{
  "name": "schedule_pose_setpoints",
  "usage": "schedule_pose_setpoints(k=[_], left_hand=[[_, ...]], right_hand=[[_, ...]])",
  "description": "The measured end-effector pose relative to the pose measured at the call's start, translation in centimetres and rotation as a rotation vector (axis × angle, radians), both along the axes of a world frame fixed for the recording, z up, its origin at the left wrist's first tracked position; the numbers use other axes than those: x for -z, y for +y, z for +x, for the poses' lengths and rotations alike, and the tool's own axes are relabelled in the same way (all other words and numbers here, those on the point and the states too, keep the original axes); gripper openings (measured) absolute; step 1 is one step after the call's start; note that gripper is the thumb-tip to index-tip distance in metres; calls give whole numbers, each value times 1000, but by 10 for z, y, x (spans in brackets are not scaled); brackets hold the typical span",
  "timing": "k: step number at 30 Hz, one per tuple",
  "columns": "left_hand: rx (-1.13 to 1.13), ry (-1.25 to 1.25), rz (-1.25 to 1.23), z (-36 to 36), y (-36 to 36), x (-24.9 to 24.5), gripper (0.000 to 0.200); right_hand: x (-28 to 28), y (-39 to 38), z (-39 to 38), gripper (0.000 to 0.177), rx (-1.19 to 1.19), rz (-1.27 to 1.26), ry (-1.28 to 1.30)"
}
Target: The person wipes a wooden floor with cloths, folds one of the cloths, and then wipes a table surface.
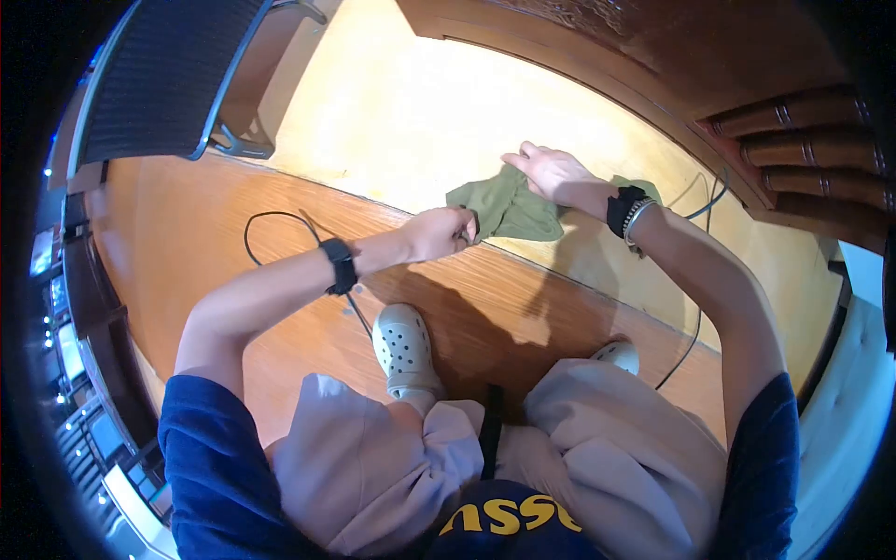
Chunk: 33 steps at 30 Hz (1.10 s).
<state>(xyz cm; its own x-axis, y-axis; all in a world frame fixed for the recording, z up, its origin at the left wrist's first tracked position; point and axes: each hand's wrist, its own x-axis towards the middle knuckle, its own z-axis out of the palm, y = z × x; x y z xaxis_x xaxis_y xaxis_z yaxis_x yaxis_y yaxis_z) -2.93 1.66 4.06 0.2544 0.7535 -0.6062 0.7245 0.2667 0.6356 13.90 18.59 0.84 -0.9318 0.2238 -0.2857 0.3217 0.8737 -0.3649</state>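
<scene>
An olive-green piece of cloth (pixel 518 210), perhaps a garment, hangs creased between my two hands above the floor. My left hand (pixel 441 233) pinches its left edge, with the fingers curled around the fabric. Higher up and to the right, my right hand (pixel 551 175) grips the cloth's upper part, its fingertips pointing left. More green fabric shows beyond my right wrist. Black bands circle both wrists, and a beaded bracelet (pixel 637 219) sits by the right one.
Below me is a wooden floor (pixel 187 224) with a brightly lit pale section beyond a seam. Black cable (pixel 693 345) runs along both sides. A dark ribbed chair (pixel 168 75) stands at upper left, brown wooden furniture (pixel 644 84) at upper right. My light clogs (pixel 403 345) are below my hands.
</scene>
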Motion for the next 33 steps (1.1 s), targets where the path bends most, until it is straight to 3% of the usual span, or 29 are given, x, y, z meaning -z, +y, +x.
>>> schedule_pose_setpoints(k=[3,4,6,7,10,11,12,14,16,20,22,23,24,27,29,30,32,33], left_hand=[[-70,-120,57,-18,-33,-9,16],[-71,-116,55,-26,-45,-4,16],[-327,-246,147,-36,-68,8,17],[-387,-247,110,-42,-75,11,19],[-543,-262,119,-40,-89,25,20],[-566,-417,66,-37,-87,26,22],[-570,-415,67,-36,-86,26,22],[-333,-254,141,-34,-72,24,23],[-345,-244,126,-32,-61,26,23],[-347,-213,143,-29,-44,27,23],[-539,-441,-2,-24,-34,19,21],[-544,-455,3,-22,-30,17,21],[-542,-460,-26,-21,-24,15,21],[-559,-493,8,-25,-6,4,21],[-560,-465,155,-31,6,-15,21],[-566,-457,158,-40,13,-24,21],[-567,-396,339,-56,30,-37,21],[-569,-366,425,-66,40,-42,22]], right_hand=[[-3,-2,-4,26,-67,-68,-8],[-5,-5,-6,26,-68,-70,-4],[-4,-11,-3,25,-219,-39,90],[-3,-16,2,29,-230,-35,237],[-3,-24,10,36,-179,-145,327],[-4,-25,10,36,-182,-145,328],[-5,-26,11,41,-169,-161,288],[-5,-26,9,45,-155,-173,251],[-3,-29,9,47,-304,-110,423],[0,-38,10,43,-427,-87,348],[3,-44,13,35,-382,18,259],[5,-45,12,24,-348,47,172],[5,-42,15,24,-355,55,163],[5,-35,13,17,-244,-176,205],[5,-27,4,15,187,-282,-276],[-10,-26,3,15,180,-282,-270],[-48,-14,14,11,43,4,591],[-65,-7,15,12,151,-53,559]])
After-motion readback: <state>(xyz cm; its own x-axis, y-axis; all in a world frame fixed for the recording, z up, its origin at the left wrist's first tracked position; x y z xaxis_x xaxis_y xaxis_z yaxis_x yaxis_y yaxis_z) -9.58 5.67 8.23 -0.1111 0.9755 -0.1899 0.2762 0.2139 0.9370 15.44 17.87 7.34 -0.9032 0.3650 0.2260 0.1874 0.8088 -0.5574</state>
